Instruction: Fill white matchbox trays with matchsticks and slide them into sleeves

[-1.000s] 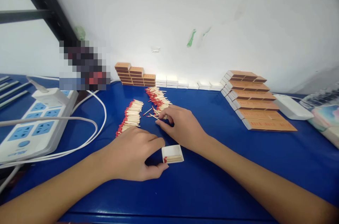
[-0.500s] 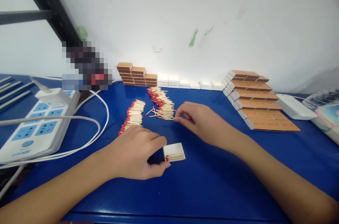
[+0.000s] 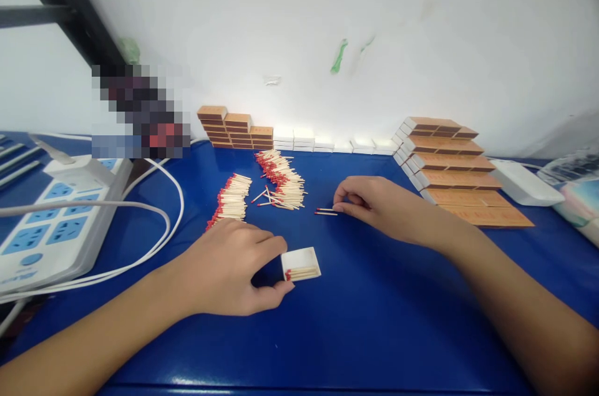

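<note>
My left hand [image 3: 234,268] grips the left end of a white matchbox tray [image 3: 299,257] between thumb and forefinger. Several red-tipped matches lie along the near side of that tray. To its upper right, my right hand [image 3: 369,199] is closed in a pinch on the right ends of matches [image 3: 326,211]; two sticks show, their red heads pointing left. One loose match pile [image 3: 287,187] lies left of my right hand. A second match pile [image 3: 234,196] sits just beyond my left hand, which covers its near end.
Brown matchboxes [image 3: 238,128] are stacked against the wall, beside a row of white trays [image 3: 322,143]. At the right stands a stepped stack of matchboxes [image 3: 453,162]. A power strip [image 3: 60,209] and white cables [image 3: 168,221] occupy the left; a white device [image 3: 526,184] lies far right.
My right hand has moved right, away from the edge of the match pile, and matches now show in its fingertips. My left hand keeps its grip on the tray; the view has shifted slightly.
</note>
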